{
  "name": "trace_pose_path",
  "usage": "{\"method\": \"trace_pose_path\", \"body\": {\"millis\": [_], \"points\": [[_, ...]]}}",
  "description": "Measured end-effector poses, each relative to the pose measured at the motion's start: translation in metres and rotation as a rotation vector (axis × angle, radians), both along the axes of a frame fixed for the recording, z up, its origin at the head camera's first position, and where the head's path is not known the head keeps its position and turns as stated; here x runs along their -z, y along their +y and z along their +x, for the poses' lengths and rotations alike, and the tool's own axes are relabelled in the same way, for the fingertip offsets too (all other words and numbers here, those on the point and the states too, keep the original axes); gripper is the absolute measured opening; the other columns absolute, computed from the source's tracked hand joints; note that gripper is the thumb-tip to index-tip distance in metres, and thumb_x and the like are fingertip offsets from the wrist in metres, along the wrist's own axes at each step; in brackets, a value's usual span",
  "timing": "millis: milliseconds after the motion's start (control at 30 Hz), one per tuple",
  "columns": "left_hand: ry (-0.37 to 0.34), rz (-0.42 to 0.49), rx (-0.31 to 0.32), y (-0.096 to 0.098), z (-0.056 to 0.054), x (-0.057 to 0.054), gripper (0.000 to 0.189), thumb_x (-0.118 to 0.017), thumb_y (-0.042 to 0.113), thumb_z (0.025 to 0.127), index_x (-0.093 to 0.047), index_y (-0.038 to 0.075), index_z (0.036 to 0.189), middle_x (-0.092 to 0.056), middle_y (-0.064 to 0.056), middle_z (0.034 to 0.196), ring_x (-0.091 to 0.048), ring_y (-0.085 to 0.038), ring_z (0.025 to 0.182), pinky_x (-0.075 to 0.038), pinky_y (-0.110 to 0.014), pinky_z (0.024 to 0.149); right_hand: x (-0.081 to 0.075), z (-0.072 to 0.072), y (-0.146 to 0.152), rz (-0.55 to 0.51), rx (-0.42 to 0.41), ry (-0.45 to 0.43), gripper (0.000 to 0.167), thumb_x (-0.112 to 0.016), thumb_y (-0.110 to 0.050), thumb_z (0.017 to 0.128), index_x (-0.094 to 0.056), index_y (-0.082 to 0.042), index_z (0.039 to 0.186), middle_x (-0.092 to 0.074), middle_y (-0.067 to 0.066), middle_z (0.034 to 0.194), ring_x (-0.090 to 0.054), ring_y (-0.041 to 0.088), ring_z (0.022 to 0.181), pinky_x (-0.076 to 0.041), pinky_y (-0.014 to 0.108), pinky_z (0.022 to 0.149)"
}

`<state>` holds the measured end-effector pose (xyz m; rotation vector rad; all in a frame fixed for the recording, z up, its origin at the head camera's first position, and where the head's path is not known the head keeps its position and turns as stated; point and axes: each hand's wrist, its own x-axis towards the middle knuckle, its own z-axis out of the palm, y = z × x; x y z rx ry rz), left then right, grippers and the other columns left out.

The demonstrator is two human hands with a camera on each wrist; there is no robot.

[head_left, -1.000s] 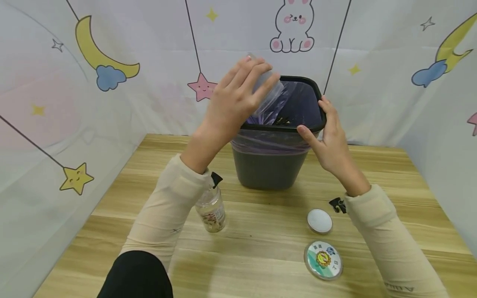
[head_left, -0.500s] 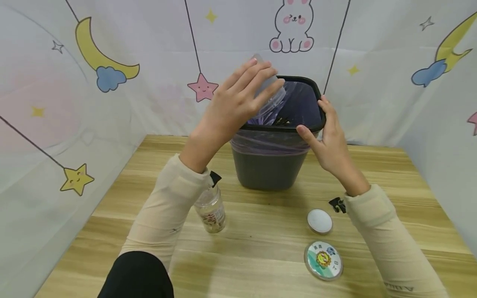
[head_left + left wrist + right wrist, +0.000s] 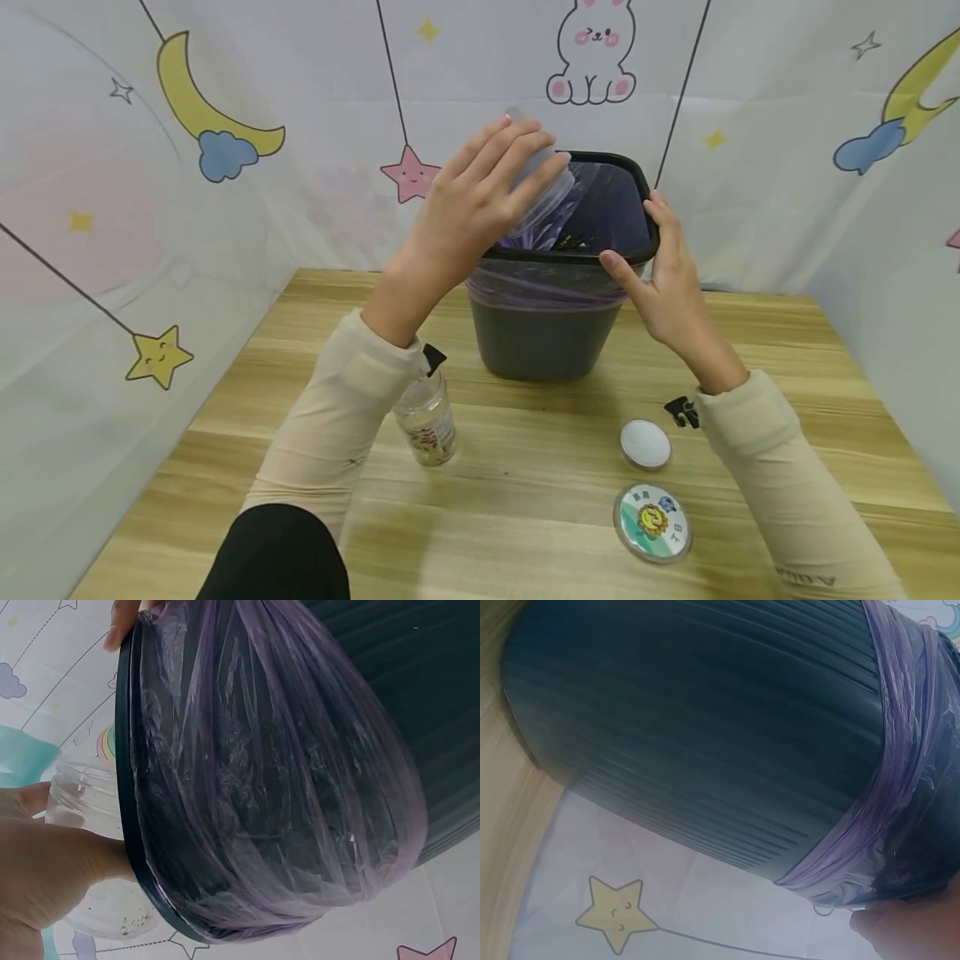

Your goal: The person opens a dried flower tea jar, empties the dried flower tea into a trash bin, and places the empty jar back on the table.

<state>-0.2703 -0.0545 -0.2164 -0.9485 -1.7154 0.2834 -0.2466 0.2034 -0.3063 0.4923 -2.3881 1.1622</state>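
Observation:
My left hand (image 3: 476, 196) grips a clear plastic jar (image 3: 550, 202), tipped with its mouth toward the inside of a dark grey trash bin (image 3: 543, 346). In the left wrist view, small specks cling inside the jar (image 3: 112, 907) near its lower end. The hand covers much of the jar in the head view. Purple liner (image 3: 551, 292) is folded over the bin's black rim, and small dark and tan bits (image 3: 572, 242) lie inside. My right hand (image 3: 667, 292) holds the rim at the right corner, thumb in front and fingers along the side.
Left of the bin stands another clear jar (image 3: 429, 429) with bits at its bottom, partly behind my left sleeve. A white round lid (image 3: 645, 443) and a larger printed lid (image 3: 652, 522) lie on the wooden table (image 3: 510, 517) at right. A cartoon-printed cloth wall (image 3: 322, 167) rises behind.
My left hand shifts slightly right over the bin, then back a little, with the jar still tipped. My right hand stays on the rim.

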Motion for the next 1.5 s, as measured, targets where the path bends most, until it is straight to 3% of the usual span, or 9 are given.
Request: {"method": "trace_pose_path", "body": {"millis": [367,600,733,867,1000,1200,1500], "points": [[-0.083,0.187,-0.029,0.0,0.002,0.001,0.044,-0.038,-0.01,0.101,-0.062,0.009,0.132,-0.061,-0.012,0.128,-0.053,-0.029,0.124,-0.033,-0.036,0.113,0.0,0.003,0.002,-0.001,-0.005,-0.017,0.091,-0.053,-0.064,0.093,-0.016,-0.013,0.159,-0.008,-0.01,0.165,-0.011,0.018,0.149,-0.014,0.054,0.119],[-0.151,0.279,-0.117,-0.003,0.005,0.001,0.05,-0.061,0.0,0.087,-0.06,0.007,0.136,-0.059,-0.013,0.13,-0.054,-0.031,0.122,-0.037,-0.038,0.109,-0.002,0.004,0.004,0.001,-0.028,-0.036,0.089,-0.054,-0.06,0.095,-0.012,-0.016,0.16,-0.004,-0.012,0.165,-0.007,0.013,0.149,-0.012,0.053,0.119],[-0.255,0.305,-0.209,-0.005,0.01,0.0,0.072,-0.082,0.019,0.076,-0.054,0.009,0.142,-0.057,-0.011,0.135,-0.052,-0.03,0.124,-0.04,-0.04,0.105,-0.002,0.004,0.005,-0.033,-0.078,-0.058,0.086,-0.056,-0.051,0.097,-0.01,-0.017,0.161,-0.001,-0.013,0.164,-0.007,0.01,0.149,-0.016,0.049,0.119],[-0.348,0.343,-0.263,-0.007,0.014,-0.001,0.09,-0.09,0.037,0.069,-0.05,0.008,0.145,-0.056,-0.011,0.135,-0.052,-0.029,0.125,-0.044,-0.042,0.1,-0.002,0.005,0.007,-0.104,-0.156,-0.093,0.083,-0.058,-0.038,0.1,-0.006,-0.018,0.161,0.003,-0.012,0.164,-0.014,0.013,0.149,-0.023,0.04,0.118],[-0.376,0.392,-0.263,-0.008,0.015,-0.001,0.092,-0.089,0.044,0.069,-0.051,0.007,0.143,-0.058,-0.013,0.133,-0.055,-0.031,0.122,-0.047,-0.044,0.097,-0.001,0.006,0.009,-0.181,-0.224,-0.123,0.082,-0.059,-0.03,0.1,-0.003,-0.022,0.161,-0.001,-0.004,0.166,-0.022,0.019,0.148,-0.025,0.031,0.117],[-0.364,0.456,-0.228,-0.007,0.017,-0.002,0.097,-0.09,0.051,0.065,-0.052,0.005,0.142,-0.06,-0.012,0.13,-0.059,-0.03,0.116,-0.051,-0.045,0.092,0.001,0.008,0.011,-0.276,-0.282,-0.149,0.084,-0.061,-0.024,0.1,-0.003,-0.021,0.16,-0.013,0.009,0.165,-0.024,0.026,0.148,-0.028,0.023,0.113],[-0.311,0.494,-0.169,-0.007,0.027,-0.007,0.097,-0.084,0.063,0.067,-0.056,0.001,0.136,-0.064,-0.015,0.123,-0.063,-0.031,0.107,-0.056,-0.043,0.082,0.004,0.01,0.015,-0.347,-0.335,-0.18,0.086,-0.063,-0.015,0.098,-0.003,-0.019,0.16,-0.008,0.003,0.166,-0.016,0.022,0.15,-0.024,0.027,0.117]]}}
